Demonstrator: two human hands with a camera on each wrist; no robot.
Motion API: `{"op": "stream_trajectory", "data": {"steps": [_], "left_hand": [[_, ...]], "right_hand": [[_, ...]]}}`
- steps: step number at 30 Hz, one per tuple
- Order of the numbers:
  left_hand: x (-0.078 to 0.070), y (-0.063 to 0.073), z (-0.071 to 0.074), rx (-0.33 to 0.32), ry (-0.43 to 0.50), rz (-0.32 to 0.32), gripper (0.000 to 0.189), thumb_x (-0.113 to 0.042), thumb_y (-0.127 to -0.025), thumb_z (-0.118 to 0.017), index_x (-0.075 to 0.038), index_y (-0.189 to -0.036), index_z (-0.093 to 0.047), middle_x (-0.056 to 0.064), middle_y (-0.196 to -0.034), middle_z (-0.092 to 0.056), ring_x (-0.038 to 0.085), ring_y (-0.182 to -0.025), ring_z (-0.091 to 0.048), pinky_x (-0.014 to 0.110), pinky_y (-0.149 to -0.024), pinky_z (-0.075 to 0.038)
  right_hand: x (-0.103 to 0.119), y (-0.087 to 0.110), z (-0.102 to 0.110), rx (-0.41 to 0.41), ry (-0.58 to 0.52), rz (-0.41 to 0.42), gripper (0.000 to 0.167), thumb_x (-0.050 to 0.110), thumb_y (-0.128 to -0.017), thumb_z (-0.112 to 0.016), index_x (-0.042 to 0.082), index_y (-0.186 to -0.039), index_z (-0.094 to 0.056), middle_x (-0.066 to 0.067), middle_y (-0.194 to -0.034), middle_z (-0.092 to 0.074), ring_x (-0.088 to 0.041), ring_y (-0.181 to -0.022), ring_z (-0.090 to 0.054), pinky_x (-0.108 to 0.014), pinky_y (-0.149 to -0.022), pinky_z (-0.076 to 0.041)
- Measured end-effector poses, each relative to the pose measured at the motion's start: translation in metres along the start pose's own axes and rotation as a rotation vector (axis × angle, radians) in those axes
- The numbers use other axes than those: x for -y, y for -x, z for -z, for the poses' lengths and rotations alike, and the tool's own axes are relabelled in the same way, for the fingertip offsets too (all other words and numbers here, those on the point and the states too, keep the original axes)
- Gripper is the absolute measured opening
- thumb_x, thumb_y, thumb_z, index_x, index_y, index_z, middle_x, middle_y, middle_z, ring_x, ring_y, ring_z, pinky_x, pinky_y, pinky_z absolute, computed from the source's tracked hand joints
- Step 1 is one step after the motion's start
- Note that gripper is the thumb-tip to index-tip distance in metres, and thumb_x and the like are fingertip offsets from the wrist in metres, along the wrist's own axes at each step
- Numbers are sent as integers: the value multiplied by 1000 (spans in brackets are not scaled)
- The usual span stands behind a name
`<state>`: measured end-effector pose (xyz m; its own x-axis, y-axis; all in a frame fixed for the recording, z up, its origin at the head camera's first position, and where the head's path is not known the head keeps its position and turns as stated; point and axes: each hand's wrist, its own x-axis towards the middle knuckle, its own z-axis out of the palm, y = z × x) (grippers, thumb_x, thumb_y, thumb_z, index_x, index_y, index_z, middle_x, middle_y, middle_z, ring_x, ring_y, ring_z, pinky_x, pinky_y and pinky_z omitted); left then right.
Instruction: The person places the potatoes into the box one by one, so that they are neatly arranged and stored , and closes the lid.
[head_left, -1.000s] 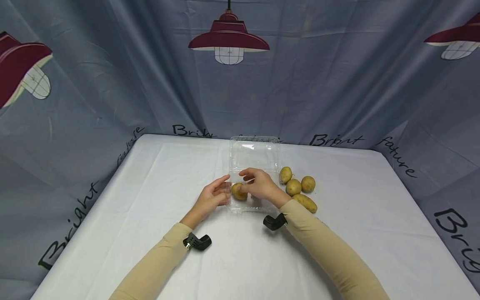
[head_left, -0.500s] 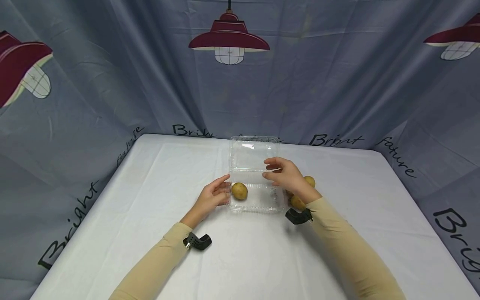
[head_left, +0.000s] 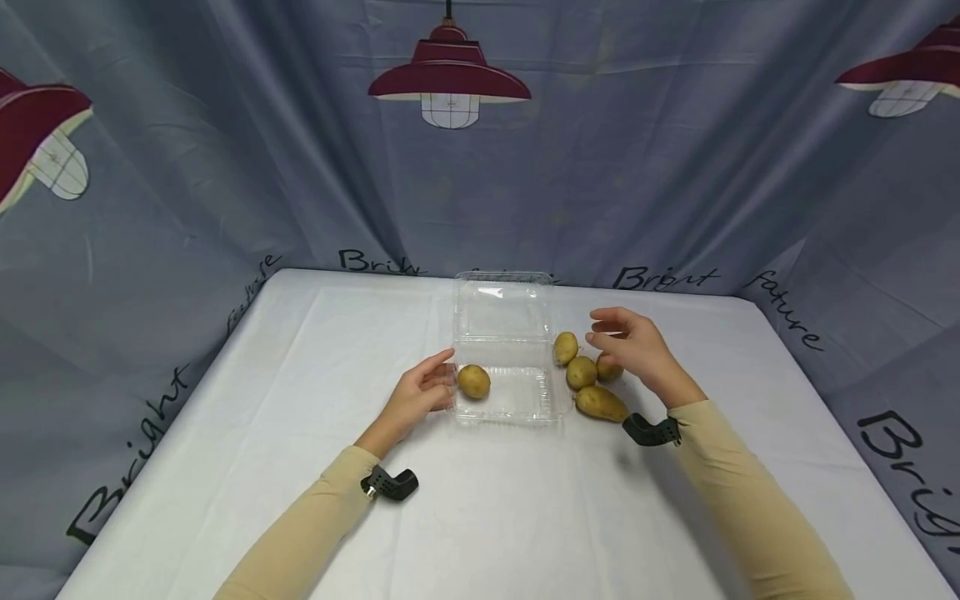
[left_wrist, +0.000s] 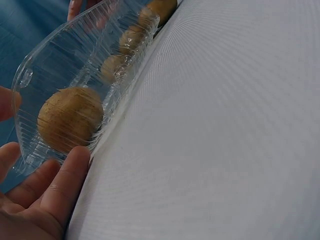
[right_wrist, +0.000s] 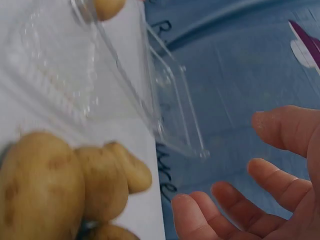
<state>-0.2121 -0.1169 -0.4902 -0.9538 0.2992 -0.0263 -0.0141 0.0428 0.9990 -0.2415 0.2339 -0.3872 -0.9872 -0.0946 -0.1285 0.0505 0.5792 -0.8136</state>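
A clear plastic clamshell container (head_left: 521,393) lies on the table with its lid (head_left: 504,310) tipped back. One round potato (head_left: 473,382) sits at the left end of its base. My left hand (head_left: 411,402) is beside that end, its relaxed fingertips (left_wrist: 75,162) touching the container's side wall. Above and beside the loose potatoes, my right hand (head_left: 639,346) hovers with loosely bent fingers and nothing in them. Its wrist view shows a gap between thumb and fingers (right_wrist: 192,215), with potatoes (right_wrist: 42,185) below to the left.
Just right of the container, several potatoes lie close together, among them an oval one (head_left: 566,348), a round one (head_left: 581,372) and a long one (head_left: 602,403). A white cloth covers the table (head_left: 480,517). A blue-grey curtain (head_left: 600,192) hangs behind it.
My right hand has let go of the round potato inside the container and moved right, out over the loose potatoes. The left hand stays at the container's left side.
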Motion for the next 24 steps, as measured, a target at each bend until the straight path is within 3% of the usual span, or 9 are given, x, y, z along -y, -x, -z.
{"op": "stream_trajectory", "data": {"steps": [9,17,24], "left_hand": [[0,0,0,-2,2,-8,73,3,-86,-51,-5,-157,-38,28,-149,-49,34,-129,-57,20,-83,-61],[2,-2,1,0,5,-10,73,3,-86,-51,-4,-157,-38,29,-149,-49,31,-127,-59,21,-84,-61],[2,-2,1,-1,5,-9,73,2,-85,-51,-4,-157,-37,29,-149,-49,30,-126,-59,21,-83,-61]], "right_hand": [[-19,3,17,-43,1,-20,59,27,-100,-61,2,-151,-44,-28,-148,-49,-42,-130,-54,-24,-80,-62],[-35,2,21,-68,-18,-68,61,28,-100,-60,1,-152,-42,-29,-150,-47,-42,-134,-50,-27,-83,-63],[-49,0,18,-61,7,-104,61,28,-100,-61,1,-152,-42,-29,-152,-45,-43,-134,-50,-24,-78,-61]]}}
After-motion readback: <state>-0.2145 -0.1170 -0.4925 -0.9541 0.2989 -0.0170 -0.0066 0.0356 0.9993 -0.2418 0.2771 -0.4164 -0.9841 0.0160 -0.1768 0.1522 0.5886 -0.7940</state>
